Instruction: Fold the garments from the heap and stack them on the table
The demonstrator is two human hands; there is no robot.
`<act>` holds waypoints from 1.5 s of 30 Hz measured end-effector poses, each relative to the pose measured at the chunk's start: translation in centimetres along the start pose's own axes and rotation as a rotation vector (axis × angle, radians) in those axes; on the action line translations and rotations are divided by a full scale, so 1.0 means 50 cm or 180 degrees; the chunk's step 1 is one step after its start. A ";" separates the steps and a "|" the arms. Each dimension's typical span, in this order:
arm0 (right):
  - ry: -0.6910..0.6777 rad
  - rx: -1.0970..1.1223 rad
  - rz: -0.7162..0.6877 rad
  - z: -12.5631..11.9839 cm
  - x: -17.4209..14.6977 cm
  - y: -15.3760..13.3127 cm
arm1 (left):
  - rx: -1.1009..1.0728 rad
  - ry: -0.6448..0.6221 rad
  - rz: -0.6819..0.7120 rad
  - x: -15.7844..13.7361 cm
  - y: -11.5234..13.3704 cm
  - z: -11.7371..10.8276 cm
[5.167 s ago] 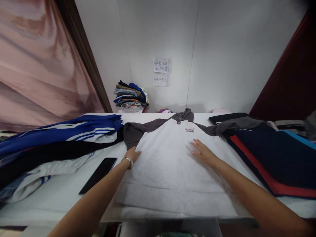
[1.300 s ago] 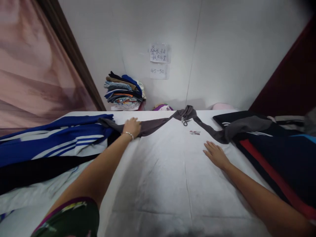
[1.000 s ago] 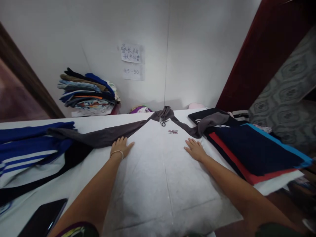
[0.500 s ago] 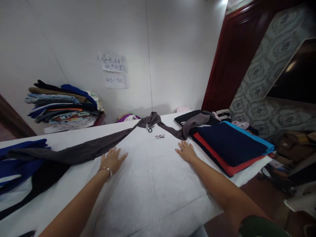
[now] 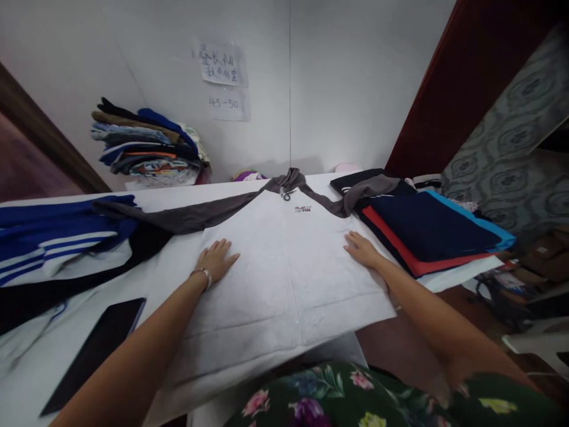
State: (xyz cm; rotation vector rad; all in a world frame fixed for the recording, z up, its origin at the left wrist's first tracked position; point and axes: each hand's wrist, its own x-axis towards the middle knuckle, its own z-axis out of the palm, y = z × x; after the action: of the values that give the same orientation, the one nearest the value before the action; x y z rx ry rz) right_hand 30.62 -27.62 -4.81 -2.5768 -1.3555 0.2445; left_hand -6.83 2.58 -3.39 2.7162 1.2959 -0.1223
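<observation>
A white jacket (image 5: 271, 279) with dark grey sleeves and collar lies spread on the white table, front up. Small printed lettering marks its chest, and a cord or zip pull lies at the neck. My left hand (image 5: 216, 260) rests flat on the body's left side, fingers spread. On the right edge lies my right hand (image 5: 361, 249), palm down with its fingers out. One sleeve (image 5: 195, 218) stretches left over blue clothes; the other sleeve (image 5: 368, 188) bends across a folded pile.
At left, blue striped clothing (image 5: 89, 237) lies near a dark phone-like slab (image 5: 102, 350). A tall stack of folded clothes (image 5: 146, 145) stands at the back left. Folded navy and red garments (image 5: 431, 231) sit at the right. Handwritten paper signs (image 5: 224, 64) hang on the wall.
The view has tilted down, bringing the jacket's hem and a floral green garment into sight. Both hands have slid slightly toward the hem, still flat on the fabric.
</observation>
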 end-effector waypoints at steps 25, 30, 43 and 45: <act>0.0932 0.0678 -0.0110 0.033 -0.276 0.049 | -0.0507 0.0127 -0.1343 -0.344 -0.059 -0.006; 0.0506 -0.0402 -0.0203 0.003 -0.256 0.031 | -0.0259 0.0138 -0.1343 -0.346 -0.064 0.000; -0.0181 -0.0274 -0.0637 -0.006 0.055 -0.109 | 0.0029 0.0315 -0.0053 -0.176 0.036 0.027; -0.0153 -0.0365 -0.0289 -0.004 0.067 -0.062 | -0.0025 0.0259 -0.0035 -0.175 0.022 0.040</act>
State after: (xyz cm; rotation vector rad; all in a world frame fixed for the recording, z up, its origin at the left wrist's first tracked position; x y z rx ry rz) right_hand 30.10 -23.18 -3.92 -2.6081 -1.5420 0.2208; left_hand -11.50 -5.12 -4.13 2.7342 1.3294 -0.0079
